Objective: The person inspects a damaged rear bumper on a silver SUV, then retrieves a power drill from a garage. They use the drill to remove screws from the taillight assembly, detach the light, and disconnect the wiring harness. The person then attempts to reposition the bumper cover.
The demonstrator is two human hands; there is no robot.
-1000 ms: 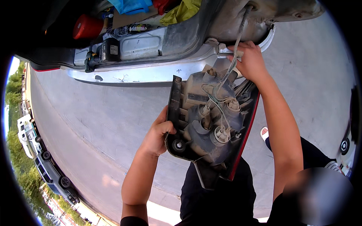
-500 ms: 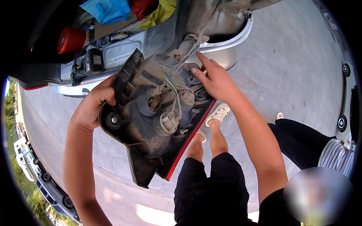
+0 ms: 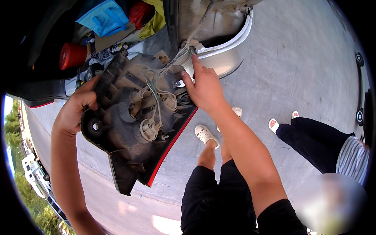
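A car tail light assembly [image 3: 127,156] hangs between my hands, its dusty black back facing up and a red edge showing along its right side. My left hand [image 3: 74,109] is closed around its left edge, most fingers hidden behind. At the upper right edge, my right hand [image 3: 207,88] grips with the thumb on the back, while the index finger stretches out near the car body. White bulb sockets [image 3: 149,130] sit in the back. Thin wires [image 3: 156,88] run from them up to a harness [image 3: 190,37] at the car's lamp opening.
The open boot beyond holds a blue bag [image 3: 103,19], a red container [image 3: 73,56] and a yellow-green cloth [image 3: 153,21]. A silver bumper corner [image 3: 223,60] is behind my right hand. Another person's dark trousers [image 3: 317,143] show at right. Grey paving [image 3: 282,70] lies below.
The tail light and both my hands have shifted left in view. The car has also slid left, and my feet have changed place. The other person's feet show more fully.
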